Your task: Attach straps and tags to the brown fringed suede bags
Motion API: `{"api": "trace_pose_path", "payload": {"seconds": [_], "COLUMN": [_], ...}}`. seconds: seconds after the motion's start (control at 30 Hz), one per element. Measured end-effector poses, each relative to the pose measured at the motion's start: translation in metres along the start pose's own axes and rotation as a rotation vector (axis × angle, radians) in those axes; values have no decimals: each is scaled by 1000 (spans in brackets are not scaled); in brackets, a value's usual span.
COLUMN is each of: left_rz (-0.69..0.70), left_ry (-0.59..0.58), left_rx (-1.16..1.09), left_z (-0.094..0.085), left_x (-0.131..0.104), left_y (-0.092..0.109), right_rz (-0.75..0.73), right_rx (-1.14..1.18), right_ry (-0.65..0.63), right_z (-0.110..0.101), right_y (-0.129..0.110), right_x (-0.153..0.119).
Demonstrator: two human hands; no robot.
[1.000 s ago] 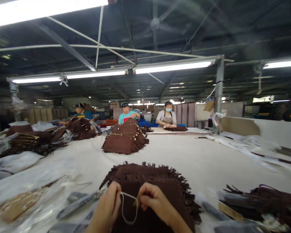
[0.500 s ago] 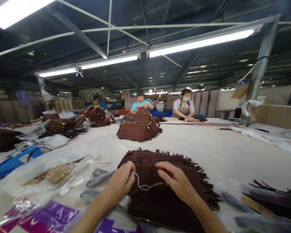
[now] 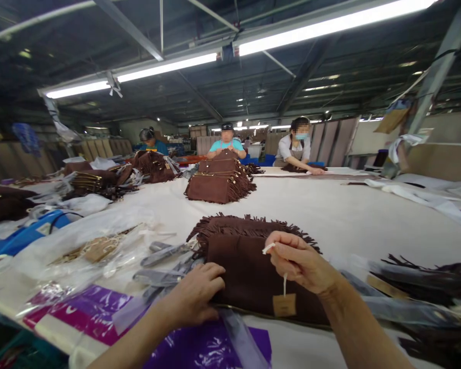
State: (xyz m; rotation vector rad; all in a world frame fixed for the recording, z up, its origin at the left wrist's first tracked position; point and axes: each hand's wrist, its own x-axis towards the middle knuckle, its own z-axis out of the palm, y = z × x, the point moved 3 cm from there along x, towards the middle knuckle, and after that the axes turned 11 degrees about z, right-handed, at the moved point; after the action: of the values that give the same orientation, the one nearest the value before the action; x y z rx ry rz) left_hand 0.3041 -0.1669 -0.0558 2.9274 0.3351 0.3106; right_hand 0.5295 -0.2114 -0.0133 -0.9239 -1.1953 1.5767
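Right hand [image 3: 301, 261] now lifted, fingers pinched on string [image 3: 285, 283], tag [image 3: 284, 305] dangling; left hand [image 3: 194, 297] flat, fingers spread, pinning bag [image 3: 249, 271]. Best keep string taut.

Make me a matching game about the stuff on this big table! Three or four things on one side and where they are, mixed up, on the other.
Things:
1. small tan tag
2. left hand
3. stack of brown fringed bags
4. purple plastic packaging

Places:
A. farther up the table, in front of the seated people
B. hanging on a string from the right hand
C. at the near table edge, under the left forearm
D. resting on the near left corner of the brown fringed bag

Pairs: 1-B, 2-D, 3-A, 4-C
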Motion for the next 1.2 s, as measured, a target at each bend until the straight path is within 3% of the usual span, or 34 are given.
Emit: {"api": "trace_pose_path", "payload": {"seconds": [0.07, 0.17, 0.37, 0.47, 0.57, 0.67, 0.77, 1.0, 1.2], "left_rz": [-5, -54, -260, -313, -322, -330, -328, -326, -112], "left_ry": [-37, 29, 244, 328, 421, 479, 489, 454, 302], "left_rx": [39, -3, -61, -110, -189, -266, -355, -379, -442], "left_z": [14, 18, 3, 5, 12, 20, 23, 27, 24], "left_x": [-5, -2, 17, 24, 26, 25, 24, 21, 13], "left_y": [-7, -16, -33, -40, -46, -50, -51, -51, -46], "right_rz": [-17, 10, 291, 275, 171, 148, 142, 136, 105], "right_rx": [8, -46, -304, -555, -727, -786, -777, -644, -640], "right_ry": [31, 6, -307, -162, 134, 277, 290, 180, 151], "right_z": [-1, 8, 50, 55, 40, 26, 22, 22, 44], "right_y": [-2, -1, 10, 19, 31, 46, 57, 76, 64], "right_x": [-5, -11, -27, -25, -15, -3, 8, 23, -1]}}
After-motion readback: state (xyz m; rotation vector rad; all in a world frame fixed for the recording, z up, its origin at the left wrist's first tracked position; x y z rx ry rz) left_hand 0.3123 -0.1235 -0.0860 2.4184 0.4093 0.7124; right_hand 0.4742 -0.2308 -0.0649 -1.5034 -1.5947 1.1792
